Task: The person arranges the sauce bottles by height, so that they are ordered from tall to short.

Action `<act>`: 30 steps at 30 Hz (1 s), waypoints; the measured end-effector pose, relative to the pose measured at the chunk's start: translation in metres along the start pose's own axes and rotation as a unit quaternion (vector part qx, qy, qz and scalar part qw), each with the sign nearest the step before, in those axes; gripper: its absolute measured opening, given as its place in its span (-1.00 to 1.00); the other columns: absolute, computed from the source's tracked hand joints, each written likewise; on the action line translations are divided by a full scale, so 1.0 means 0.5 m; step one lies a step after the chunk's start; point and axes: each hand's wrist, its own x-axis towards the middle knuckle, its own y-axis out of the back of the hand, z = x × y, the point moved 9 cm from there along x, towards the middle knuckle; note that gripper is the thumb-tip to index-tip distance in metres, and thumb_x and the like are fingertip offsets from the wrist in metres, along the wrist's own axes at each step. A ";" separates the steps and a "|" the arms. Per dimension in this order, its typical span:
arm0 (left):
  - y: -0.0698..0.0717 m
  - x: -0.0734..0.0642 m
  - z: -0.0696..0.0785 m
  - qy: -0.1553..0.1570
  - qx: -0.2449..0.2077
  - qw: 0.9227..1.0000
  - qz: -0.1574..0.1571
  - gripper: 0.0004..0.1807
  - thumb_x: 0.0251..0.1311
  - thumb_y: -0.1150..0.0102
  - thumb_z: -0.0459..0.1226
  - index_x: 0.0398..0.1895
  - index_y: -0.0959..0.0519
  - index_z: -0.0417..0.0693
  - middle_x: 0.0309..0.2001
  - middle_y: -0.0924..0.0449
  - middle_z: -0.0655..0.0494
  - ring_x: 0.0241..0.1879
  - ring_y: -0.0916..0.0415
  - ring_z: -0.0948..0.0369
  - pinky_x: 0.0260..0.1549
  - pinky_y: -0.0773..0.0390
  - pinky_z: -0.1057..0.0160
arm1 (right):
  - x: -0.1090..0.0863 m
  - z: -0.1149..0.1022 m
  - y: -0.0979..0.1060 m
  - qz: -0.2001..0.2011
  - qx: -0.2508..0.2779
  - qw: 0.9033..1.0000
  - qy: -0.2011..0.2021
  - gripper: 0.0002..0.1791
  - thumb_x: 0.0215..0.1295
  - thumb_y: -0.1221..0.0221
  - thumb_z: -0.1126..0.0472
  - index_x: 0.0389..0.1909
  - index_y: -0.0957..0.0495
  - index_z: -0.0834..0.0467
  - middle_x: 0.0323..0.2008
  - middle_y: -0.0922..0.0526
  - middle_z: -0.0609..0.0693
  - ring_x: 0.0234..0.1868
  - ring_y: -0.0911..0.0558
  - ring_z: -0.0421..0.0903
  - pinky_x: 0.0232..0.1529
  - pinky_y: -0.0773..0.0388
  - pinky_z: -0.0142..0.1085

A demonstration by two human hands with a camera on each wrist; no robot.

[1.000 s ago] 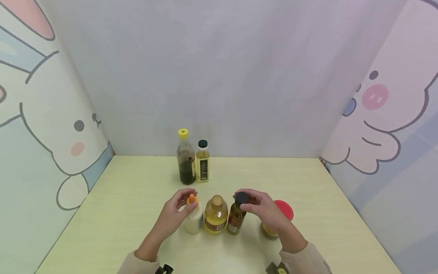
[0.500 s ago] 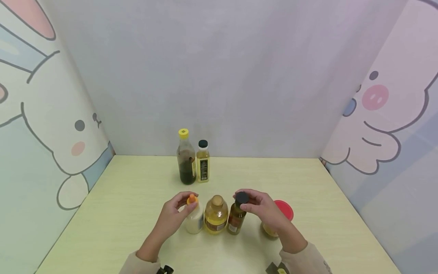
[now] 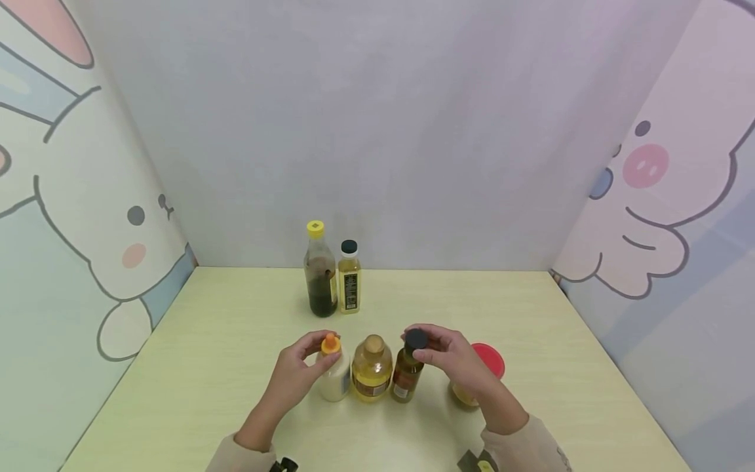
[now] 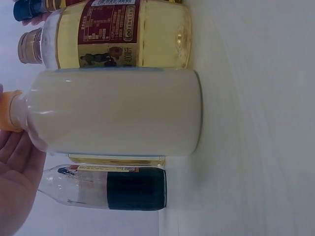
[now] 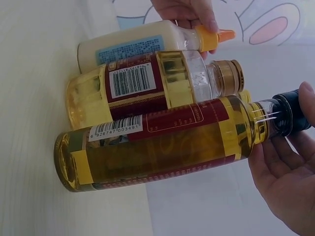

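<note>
Near the front of the table a white squeeze bottle with an orange nozzle cap stands upright. My left hand pinches it at the cap and neck, as the right wrist view also shows. Close beside it is a rounded bottle of yellow liquid with a gold-brown cap, touched by neither hand. To the right, my right hand holds a slim oil bottle around its black cap and neck. This bottle leans slightly, with its base by the tabletop. In the left wrist view the squeeze bottle hides part of what lies behind.
A dark-liquid bottle with a yellow cap stands farther back, next to a small square bottle with a dark cap. A red-lidded jar is partly hidden by my right forearm. Printed walls enclose the table.
My left hand's fingers have come down slightly around the orange cap. The right hand and all the bottles stay in place.
</note>
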 end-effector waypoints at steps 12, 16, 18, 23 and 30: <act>0.000 -0.003 -0.007 0.002 0.004 1.000 0.009 -0.63 0.13 -0.40 -0.24 0.02 -0.61 -0.09 -0.07 -0.66 0.11 0.00 -0.57 0.08 0.11 -0.39 -0.19 | -0.002 -0.006 0.000 0.022 -0.002 1.000 -0.003 -0.55 0.35 -0.21 0.26 0.21 -0.45 0.32 0.16 -0.52 0.27 0.16 -0.50 0.09 0.16 -0.43 -0.13; 0.001 -0.004 -0.008 0.003 -0.003 1.000 0.010 -0.62 0.13 -0.40 -0.24 0.03 -0.61 -0.09 -0.06 -0.66 0.11 0.01 -0.57 0.08 0.12 -0.39 -0.17 | -0.002 -0.006 0.006 0.037 0.015 0.999 -0.006 -0.55 0.35 -0.21 0.26 0.21 -0.45 0.32 0.17 -0.51 0.26 0.20 -0.46 0.11 0.17 -0.41 -0.11; 0.000 -0.004 -0.010 0.004 -0.005 1.000 0.009 -0.62 0.14 -0.40 -0.25 0.03 -0.61 -0.10 -0.06 -0.66 0.10 0.02 -0.57 0.09 0.12 -0.40 -0.16 | -0.002 -0.006 0.009 0.045 0.019 0.999 -0.009 -0.57 0.35 -0.21 0.26 0.20 -0.47 0.30 0.17 -0.52 0.25 0.20 -0.46 0.11 0.18 -0.41 -0.10; -0.001 -0.004 -0.013 0.010 -0.012 1.000 0.007 -0.62 0.14 -0.39 -0.26 0.04 -0.61 -0.11 -0.05 -0.65 0.08 0.03 -0.55 0.06 0.12 -0.39 -0.18 | -0.001 -0.006 0.014 0.057 0.015 0.998 -0.015 -0.59 0.35 -0.21 0.26 0.19 -0.49 0.28 0.15 -0.54 0.22 0.19 -0.47 0.09 0.19 -0.40 -0.07; 0.000 -0.005 -0.011 0.006 -0.012 1.000 0.006 -0.63 0.15 -0.39 -0.24 0.03 -0.61 -0.10 -0.04 -0.65 0.08 0.05 -0.55 0.05 0.12 -0.37 -0.22 | 0.004 -0.020 0.018 0.066 0.020 0.998 -0.006 -0.56 0.37 -0.18 0.29 0.22 -0.44 0.35 0.15 -0.54 0.21 0.20 -0.47 0.07 0.21 -0.38 -0.12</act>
